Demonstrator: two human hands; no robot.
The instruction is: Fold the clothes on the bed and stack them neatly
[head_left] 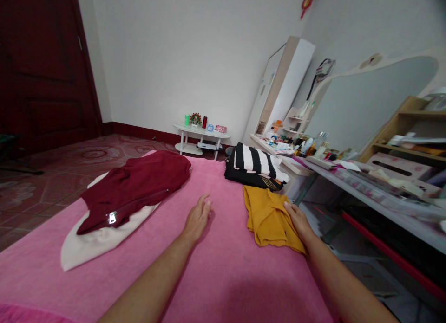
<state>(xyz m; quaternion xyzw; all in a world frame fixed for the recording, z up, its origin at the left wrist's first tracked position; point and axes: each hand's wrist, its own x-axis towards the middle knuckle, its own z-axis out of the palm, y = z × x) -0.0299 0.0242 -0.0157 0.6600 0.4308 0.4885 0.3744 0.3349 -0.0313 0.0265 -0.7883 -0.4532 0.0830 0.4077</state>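
Mustard garment [267, 215] lies folded near the right edge of our pink bed cover [223, 267], our right hand [296, 218] flat on its right side, fingers spread and not gripping, seemingly pressing it flat. Our left hand [198, 217] rests open on bare cover well to the garment's left, holding nothing, palm down as if bracing. Just behind the garment sits a black-and-white striped stack [254, 167]. Far left, a maroon top [135, 186] lies on a cream cloth [94, 242]. A cluttered dresser [348, 174] crowds the right side; nothing lies between the hands.
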